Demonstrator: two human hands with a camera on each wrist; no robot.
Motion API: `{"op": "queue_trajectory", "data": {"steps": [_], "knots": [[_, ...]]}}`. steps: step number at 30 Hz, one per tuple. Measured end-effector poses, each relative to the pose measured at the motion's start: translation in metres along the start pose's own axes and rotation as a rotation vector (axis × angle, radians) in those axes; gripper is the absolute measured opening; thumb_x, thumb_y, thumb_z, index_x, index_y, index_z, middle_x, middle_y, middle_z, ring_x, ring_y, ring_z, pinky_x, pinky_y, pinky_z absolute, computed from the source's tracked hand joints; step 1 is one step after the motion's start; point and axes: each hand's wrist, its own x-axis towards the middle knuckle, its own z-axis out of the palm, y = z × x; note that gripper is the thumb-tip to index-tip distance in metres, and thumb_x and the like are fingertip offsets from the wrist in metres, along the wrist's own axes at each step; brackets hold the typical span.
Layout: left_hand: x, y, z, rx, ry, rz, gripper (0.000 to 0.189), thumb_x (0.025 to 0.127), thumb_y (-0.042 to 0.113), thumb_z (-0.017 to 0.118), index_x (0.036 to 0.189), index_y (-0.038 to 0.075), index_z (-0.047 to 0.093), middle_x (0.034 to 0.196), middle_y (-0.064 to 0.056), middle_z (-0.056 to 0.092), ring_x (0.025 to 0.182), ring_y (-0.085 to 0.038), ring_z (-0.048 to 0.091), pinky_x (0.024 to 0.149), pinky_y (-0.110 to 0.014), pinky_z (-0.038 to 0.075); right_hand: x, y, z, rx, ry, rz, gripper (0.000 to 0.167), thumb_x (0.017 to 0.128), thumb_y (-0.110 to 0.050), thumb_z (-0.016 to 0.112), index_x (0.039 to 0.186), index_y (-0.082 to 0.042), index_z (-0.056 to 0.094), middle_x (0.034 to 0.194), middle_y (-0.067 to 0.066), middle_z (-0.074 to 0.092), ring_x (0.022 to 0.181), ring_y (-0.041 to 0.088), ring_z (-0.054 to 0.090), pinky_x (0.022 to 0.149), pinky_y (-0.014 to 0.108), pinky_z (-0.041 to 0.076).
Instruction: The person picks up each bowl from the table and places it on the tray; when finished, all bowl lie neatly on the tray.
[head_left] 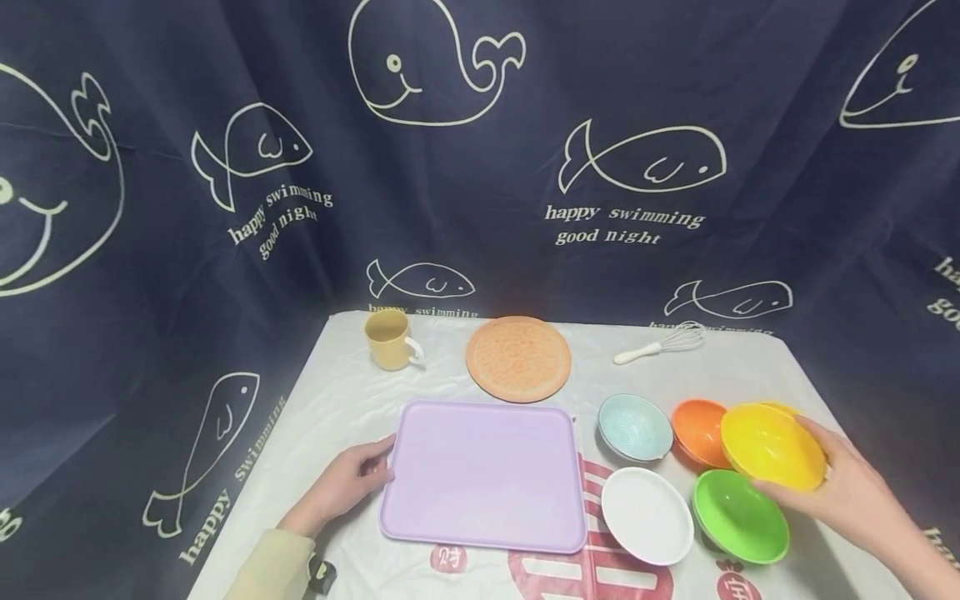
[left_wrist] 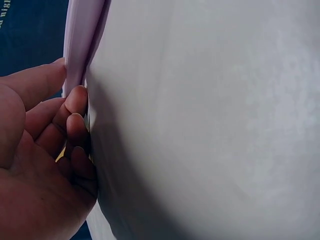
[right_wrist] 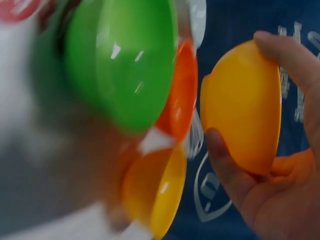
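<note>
My right hand (head_left: 843, 479) holds a yellow bowl (head_left: 772, 446) by its rim, thumb on the near side and fingers on the far side. In the right wrist view this bowl is raised, apart from the others. A second yellow bowl (right_wrist: 170, 192) sits beyond it, mostly hidden in the head view. Close by are an orange bowl (head_left: 697, 429) and a green bowl (head_left: 742, 517). At the left edge of a light purple tray (head_left: 483, 475), my left hand (head_left: 348, 479) pinches the rim, some fingertips tucked by its underside in the left wrist view.
A light blue bowl (head_left: 633, 427) and a white bowl (head_left: 647, 515) stand right of the tray. Along the back lie a tan mug (head_left: 387, 342) with a white handle, a round orange-brown mat (head_left: 519, 358) and a whisk (head_left: 660, 343). Dark curtain (head_left: 480, 200) hangs behind the table.
</note>
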Motion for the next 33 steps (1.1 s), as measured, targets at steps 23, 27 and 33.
{"op": "queue_trajectory", "data": {"steps": [23,27,33], "knots": [[-0.002,-0.002,-0.005,-0.008,0.013,0.002,0.056,0.094,0.026,0.077,0.147,0.015,0.062,0.102,0.007,0.069,0.095,-0.013,0.06,0.102,-0.053,0.052,0.096,-0.205,0.15,0.241,-0.267,-0.263,0.11,0.065,-0.039,0.099,0.151,0.002,0.044,0.143,0.022,0.053,0.123,0.037,0.056,0.103,0.06,0.049],[0.0,-0.002,-0.004,-0.008,0.006,0.027,0.057,0.095,0.025,0.077,0.148,0.015,0.061,0.09,0.007,0.065,0.09,-0.013,0.059,0.099,-0.05,0.053,0.103,-0.231,0.175,0.269,-0.293,-0.3,0.11,0.063,-0.036,0.1,0.149,0.005,0.045,0.145,0.022,0.052,0.127,0.037,0.054,0.107,0.057,0.047],[0.001,-0.004,-0.004,-0.01,-0.001,0.023,0.057,0.096,0.024,0.076,0.15,0.015,0.059,0.079,0.005,0.058,0.085,-0.013,0.057,0.092,-0.045,0.053,0.106,-0.27,0.218,0.278,-0.347,-0.291,0.115,0.062,-0.038,0.1,0.15,0.008,0.042,0.141,0.021,0.053,0.124,0.033,0.055,0.108,0.051,0.047]]}}
